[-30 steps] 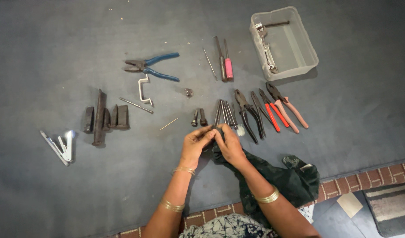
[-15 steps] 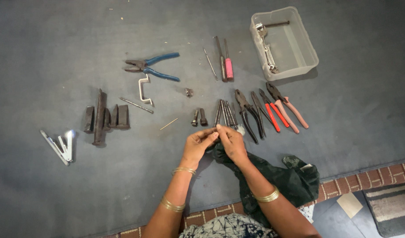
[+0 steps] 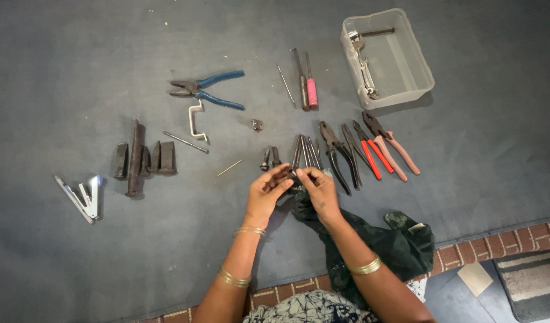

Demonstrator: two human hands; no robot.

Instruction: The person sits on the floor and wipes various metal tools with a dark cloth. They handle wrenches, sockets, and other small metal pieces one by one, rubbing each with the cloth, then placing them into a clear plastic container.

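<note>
My fingers (image 3: 285,177) on both hands pinch a small dark metal piece (image 3: 293,174) over the mat's near middle, with the left hand (image 3: 265,194) and right hand (image 3: 320,192) above a dark cloth (image 3: 371,239). I judge the wiping partway done: rods (image 3: 307,152) and pliers (image 3: 362,149) sit lined up just beyond, while the blue pliers (image 3: 208,90) lie scattered toward the far left.

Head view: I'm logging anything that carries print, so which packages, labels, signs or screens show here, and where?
No signs or screens.
Clear plastic tub: top right on the grey mat, rectangular, holds metal parts, no label visible.
Small pale tag: on the dark green cloth, lower right; too small to tell more.
</note>
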